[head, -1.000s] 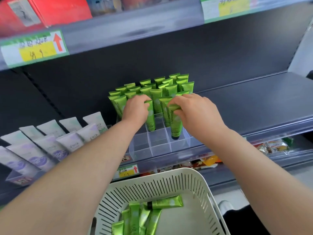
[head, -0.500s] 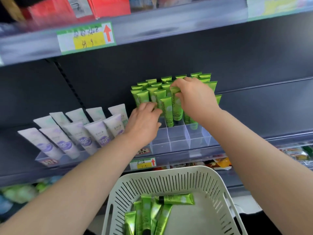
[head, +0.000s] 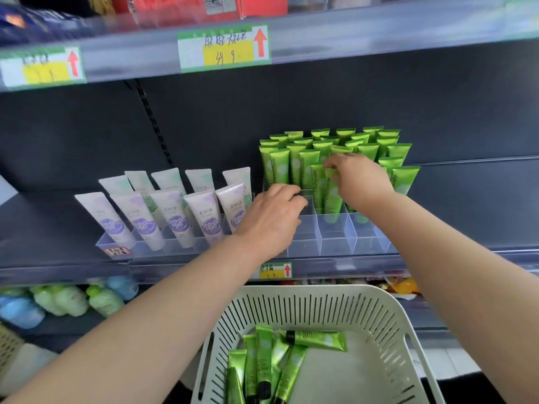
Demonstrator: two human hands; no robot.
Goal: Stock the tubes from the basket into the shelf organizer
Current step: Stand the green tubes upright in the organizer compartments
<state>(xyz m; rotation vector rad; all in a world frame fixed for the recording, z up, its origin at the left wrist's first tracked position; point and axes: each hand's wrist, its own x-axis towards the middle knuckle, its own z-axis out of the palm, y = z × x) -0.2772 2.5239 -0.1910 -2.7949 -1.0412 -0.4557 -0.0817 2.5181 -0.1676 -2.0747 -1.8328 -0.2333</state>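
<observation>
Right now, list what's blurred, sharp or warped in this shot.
Head view: top-shelf goods and price tags smeared; top rail slants, slightly bowed by the wide lens; green tubes sharp, print legible; lower-left bottles soft; basket crisp.

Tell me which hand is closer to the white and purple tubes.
Left. The left hand sits right beside the white and purple tubes, at their right end; the right hand is farther right, pinching a green tube.

left hand and right hand bare. left forearm and right forearm bare, uncovered right down to the frame edge.
</observation>
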